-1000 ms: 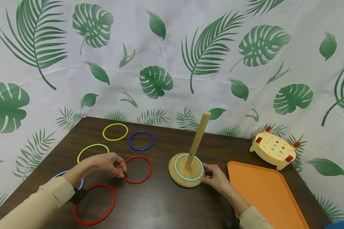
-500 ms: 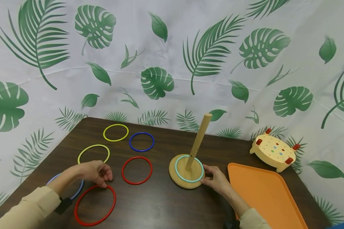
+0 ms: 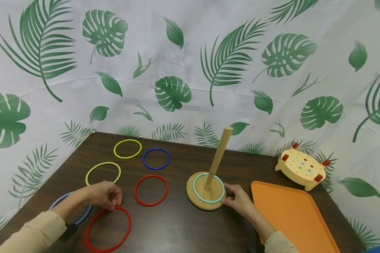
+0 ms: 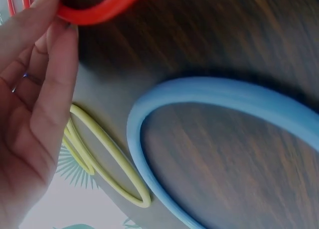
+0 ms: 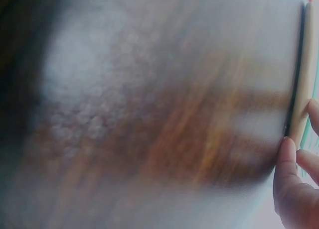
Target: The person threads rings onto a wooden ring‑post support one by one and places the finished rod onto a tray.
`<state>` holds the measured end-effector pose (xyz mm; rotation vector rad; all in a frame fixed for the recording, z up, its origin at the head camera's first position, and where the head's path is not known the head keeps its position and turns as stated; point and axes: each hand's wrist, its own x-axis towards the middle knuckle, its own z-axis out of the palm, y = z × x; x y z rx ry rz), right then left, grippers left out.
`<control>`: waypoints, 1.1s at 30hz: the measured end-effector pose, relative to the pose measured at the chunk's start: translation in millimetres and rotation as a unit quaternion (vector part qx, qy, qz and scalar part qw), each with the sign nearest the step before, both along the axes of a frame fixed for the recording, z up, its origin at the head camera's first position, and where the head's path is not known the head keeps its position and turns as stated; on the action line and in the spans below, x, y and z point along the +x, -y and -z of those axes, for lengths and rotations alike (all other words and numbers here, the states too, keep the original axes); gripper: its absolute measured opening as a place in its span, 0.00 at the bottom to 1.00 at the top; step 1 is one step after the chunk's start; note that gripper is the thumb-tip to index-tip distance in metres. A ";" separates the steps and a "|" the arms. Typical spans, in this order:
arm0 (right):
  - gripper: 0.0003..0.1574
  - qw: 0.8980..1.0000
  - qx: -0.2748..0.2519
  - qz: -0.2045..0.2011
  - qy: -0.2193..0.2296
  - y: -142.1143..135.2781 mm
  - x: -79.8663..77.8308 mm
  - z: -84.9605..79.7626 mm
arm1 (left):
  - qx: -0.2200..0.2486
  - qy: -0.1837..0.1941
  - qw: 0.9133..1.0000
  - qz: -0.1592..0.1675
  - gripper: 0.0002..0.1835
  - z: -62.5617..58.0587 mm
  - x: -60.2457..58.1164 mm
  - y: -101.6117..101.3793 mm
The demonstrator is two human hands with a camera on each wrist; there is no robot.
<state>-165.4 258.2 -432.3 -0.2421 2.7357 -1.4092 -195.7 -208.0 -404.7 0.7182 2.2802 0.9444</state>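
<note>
With thumb and fingertips, my left hand (image 3: pixel 104 195) pinches the far edge of the near red ring (image 3: pixel 130 225). In the left wrist view this red ring (image 4: pixel 94 15) lies between the thumb and fingers. A light blue ring (image 3: pixel 87 213) lies under the left forearm. My right hand (image 3: pixel 239 201) grips the right edge of the round wooden base (image 3: pixel 190 189), from which a tall peg (image 3: pixel 220 151) rises. Around the peg, a turquoise ring (image 3: pixel 208 201) lies on the base. The right wrist view shows fingers (image 5: pixel 286 162) at the edge of that base (image 5: pixel 300 89).
Beyond the left hand lie two yellow rings (image 3: pixel 127 158), a dark blue ring (image 3: pixel 156 168) and another red ring (image 3: pixel 150 205). An orange tray (image 3: pixel 291 211) sits right of the right hand. Behind it is a cream pegboard-like toy (image 3: pixel 301 165) with red-tipped legs. A leaf-print cloth (image 3: pixel 183 56) hangs behind the table.
My left hand has moved left from beside the farther red ring to the nearer one and taken hold of it. That ring has shifted slightly right. The right hand stays at the base.
</note>
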 end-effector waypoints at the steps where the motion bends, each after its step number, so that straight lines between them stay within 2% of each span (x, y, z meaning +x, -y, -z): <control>1: 0.37 1.000 0.001 0.000 0.000 0.0 0.2 -0.1 | -0.001 0.004 1.000 -0.002 0.09 -0.2 0.6 -0.2; 4: 0.38 1.000 0.002 0.003 0.002 0.1 0.6 0.2 | 0.001 0.008 1.000 -0.003 0.08 -1.2 1.7 -1.1; 6: 0.38 1.000 0.002 0.004 0.004 -0.1 0.7 0.2 | 0.007 -0.002 1.000 0.006 0.08 -2.3 1.3 -1.8; 11: 0.38 1.000 0.002 0.004 0.006 -0.4 0.1 -0.4 | 0.045 -0.013 0.999 0.013 0.05 -10.4 -1.8 -7.1; 17: 0.38 1.000 -0.007 0.002 0.006 -0.7 1.1 -0.8 | 0.080 -0.001 0.996 -0.047 0.06 -26.4 -5.4 -24.5; 20: 0.38 1.000 -0.012 -0.002 0.005 -1.2 1.7 -0.4 | 0.102 -0.002 0.993 -0.065 0.09 -35.9 -7.8 -34.9; 25: 0.38 1.000 -0.018 -0.008 0.002 -1.6 1.6 -0.4 | 0.160 0.018 0.981 -0.105 0.13 -54.0 -10.8 -55.3; 33: 0.38 1.000 -0.020 -0.011 -0.003 -1.5 1.3 0.7 | 0.234 0.035 0.955 -0.177 0.19 -79.8 -17.2 -93.4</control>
